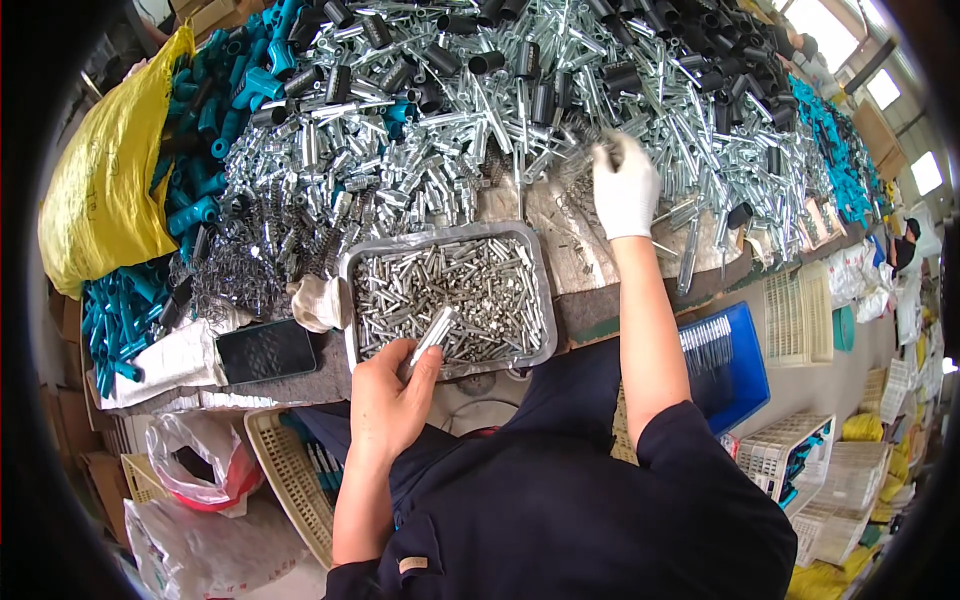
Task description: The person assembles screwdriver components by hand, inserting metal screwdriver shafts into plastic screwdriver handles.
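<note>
At the near rim of the grey tray (545,300), just above the wrist: bare left hand (390,400) closed on a short silver tube (432,335), thumb and fingers clamped on its lower end, upper end tilting out over the small silver pins (450,290) in the tray.

Up and to the right, well apart from the left hand: white-gloved right hand (625,190) sunk into the heap of bright metal parts (420,150), fingertips curled together at the heap's near edge. Cannot tell whether anything is actually gripped there.

Looks like a gathering step, with one piece held ready and a mate being fetched. Calls next for a clean pinch on a single part out of the tangle, without dragging neighbours along.

Just left of the left hand: a dark phone (265,350). Right of the right forearm: a blue bin (745,370).
</note>
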Demonstrator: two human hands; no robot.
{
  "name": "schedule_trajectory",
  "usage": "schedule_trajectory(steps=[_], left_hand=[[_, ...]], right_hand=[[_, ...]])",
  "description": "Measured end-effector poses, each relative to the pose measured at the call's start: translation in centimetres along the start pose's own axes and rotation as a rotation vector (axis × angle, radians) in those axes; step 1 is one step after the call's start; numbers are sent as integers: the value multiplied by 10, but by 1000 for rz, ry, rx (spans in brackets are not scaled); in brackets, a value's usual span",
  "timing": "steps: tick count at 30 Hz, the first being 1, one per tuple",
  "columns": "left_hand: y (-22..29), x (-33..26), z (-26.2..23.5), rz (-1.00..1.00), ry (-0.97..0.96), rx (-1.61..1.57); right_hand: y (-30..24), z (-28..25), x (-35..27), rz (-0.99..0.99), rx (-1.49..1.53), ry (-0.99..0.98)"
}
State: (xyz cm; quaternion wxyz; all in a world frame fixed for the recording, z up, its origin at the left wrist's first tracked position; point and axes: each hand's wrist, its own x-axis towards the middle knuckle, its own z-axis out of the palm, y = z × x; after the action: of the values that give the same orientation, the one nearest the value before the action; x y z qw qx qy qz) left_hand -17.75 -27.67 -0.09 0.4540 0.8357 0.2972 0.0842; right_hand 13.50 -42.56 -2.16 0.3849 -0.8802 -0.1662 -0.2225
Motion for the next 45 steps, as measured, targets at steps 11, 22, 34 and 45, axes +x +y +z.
schedule_trajectory(steps=[11,22,34,45], left_hand=[[-15,7,14,-74,-44,-223],[-26,18,25,-122,-97,-453],[-31,17,27,-88,-66,-375],[-29,15,26,-104,-68,-416]], right_hand=[[5,-25,14,258,670,-414],[-12,7,20,199,803,-635],[20,-41,-20,30,-272,-680],[-39,-4,31,98,324,-391]])
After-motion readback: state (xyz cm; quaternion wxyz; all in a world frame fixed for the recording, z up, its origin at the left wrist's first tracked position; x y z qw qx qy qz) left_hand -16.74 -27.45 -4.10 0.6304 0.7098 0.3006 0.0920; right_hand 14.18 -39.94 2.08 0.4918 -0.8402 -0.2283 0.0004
